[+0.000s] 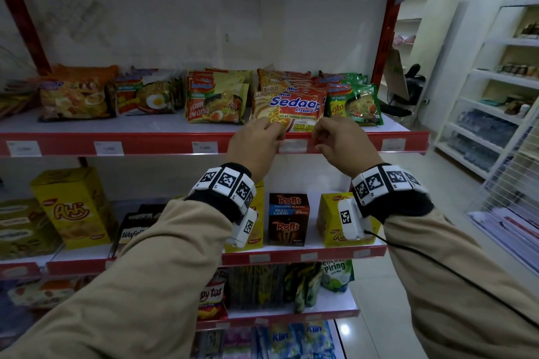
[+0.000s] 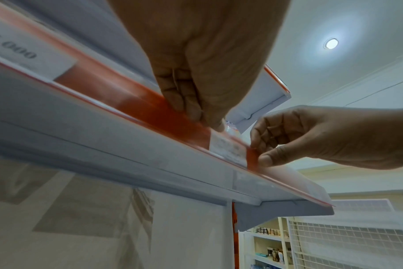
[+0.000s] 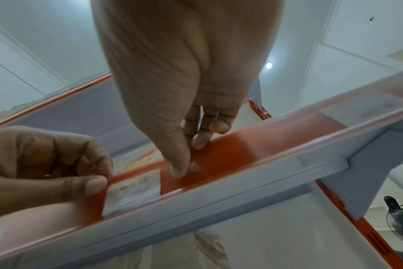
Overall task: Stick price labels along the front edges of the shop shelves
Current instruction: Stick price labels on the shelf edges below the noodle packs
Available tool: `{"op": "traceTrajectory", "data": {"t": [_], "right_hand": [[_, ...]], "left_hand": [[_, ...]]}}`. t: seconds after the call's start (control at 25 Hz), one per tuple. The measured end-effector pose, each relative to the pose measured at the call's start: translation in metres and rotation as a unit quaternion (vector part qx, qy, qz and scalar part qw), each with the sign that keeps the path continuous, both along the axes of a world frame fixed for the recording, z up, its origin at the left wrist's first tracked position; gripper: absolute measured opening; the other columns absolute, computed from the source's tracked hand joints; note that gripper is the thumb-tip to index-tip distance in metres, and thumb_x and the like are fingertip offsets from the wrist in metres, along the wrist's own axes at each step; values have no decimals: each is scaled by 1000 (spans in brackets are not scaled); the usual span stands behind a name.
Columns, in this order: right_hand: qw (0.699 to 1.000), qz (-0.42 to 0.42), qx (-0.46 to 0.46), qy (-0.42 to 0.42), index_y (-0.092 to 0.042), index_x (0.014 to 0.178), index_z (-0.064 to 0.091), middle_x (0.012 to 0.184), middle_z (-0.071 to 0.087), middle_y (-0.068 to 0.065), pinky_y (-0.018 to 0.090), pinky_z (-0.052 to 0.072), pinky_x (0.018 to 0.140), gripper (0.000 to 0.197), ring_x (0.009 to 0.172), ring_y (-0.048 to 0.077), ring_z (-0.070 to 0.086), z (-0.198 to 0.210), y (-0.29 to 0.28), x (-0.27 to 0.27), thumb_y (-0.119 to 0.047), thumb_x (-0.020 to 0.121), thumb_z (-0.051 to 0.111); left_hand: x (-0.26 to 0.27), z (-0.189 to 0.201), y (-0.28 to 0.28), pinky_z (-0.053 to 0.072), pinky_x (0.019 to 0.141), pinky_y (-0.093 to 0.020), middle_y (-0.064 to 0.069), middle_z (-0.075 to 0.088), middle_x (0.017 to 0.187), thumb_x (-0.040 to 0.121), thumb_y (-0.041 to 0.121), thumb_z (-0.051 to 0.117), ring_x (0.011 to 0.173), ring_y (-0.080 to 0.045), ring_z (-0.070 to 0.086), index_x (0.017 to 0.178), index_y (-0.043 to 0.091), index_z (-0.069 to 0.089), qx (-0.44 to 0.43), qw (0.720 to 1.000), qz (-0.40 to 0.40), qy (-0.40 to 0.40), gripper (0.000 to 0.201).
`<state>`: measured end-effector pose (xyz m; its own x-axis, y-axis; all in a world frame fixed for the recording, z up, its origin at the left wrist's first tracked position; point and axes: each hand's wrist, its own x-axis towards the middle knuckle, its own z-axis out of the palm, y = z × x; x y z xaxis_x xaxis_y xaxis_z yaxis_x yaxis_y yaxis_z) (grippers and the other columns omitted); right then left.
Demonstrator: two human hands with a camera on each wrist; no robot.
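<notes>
A white price label [image 1: 292, 146] sits on the red front strip [image 1: 163, 143] of the noodle shelf, seemingly behind a clear cover. My left hand [image 1: 275, 132] pinches the strip at the label's left end, thumb in front and curled fingers over the top edge. My right hand [image 1: 318, 137] pinches the strip just right of the label. In the right wrist view the label [image 3: 133, 191] shows blurred print, the right thumb tip [image 3: 179, 171] presses the red strip, and the left thumb [image 3: 94, 185] lies beside the label. The left wrist view shows the label [image 2: 228, 149] between both hands.
Other white labels [image 1: 108, 148] [image 1: 205, 147] [image 1: 393, 144] sit along the same strip. Instant noodle packets [image 1: 297, 108] lie right behind the hands. Snack boxes [image 1: 288, 218] stand on the shelf below. White shelving [image 1: 495, 96] and a wire rack [image 1: 513, 189] stand to the right.
</notes>
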<state>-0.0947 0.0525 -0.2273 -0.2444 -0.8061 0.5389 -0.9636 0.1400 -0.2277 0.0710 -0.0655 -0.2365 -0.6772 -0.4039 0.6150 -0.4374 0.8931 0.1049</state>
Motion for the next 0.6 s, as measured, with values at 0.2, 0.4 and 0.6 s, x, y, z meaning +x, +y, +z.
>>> {"op": "traceTrajectory", "data": {"t": [0.2, 0.4, 0.6], "right_hand": [[998, -50, -12, 31, -16, 93, 63, 103, 57, 5, 30, 35, 84, 24, 104, 26, 47, -3, 17, -24, -22, 75, 78], [992, -102, 0, 72, -20, 92, 64, 106, 62, 4, 43, 41, 89, 29, 103, 29, 48, 2, 43, -54, -36, 72, 78], [987, -147, -6, 69, -16, 92, 66, 99, 60, 8, 38, 37, 82, 31, 101, 32, 48, 1, 76, -97, -33, 70, 80]], "left_hand": [[-3, 10, 6, 41, 78, -35, -6, 53, 101, 89, 27, 54, 103, -25, 47, 99, 12, 59, -103, 993, 23, -42, 19], [-32, 22, 29, 38, 83, -39, -6, 53, 101, 87, 39, 54, 98, -26, 46, 96, 14, 61, -151, 982, 73, -85, 28], [-88, 12, 65, 38, 86, -37, -4, 50, 117, 90, 40, 53, 110, -24, 43, 119, 19, 53, -106, 991, 16, -85, 36]]}}
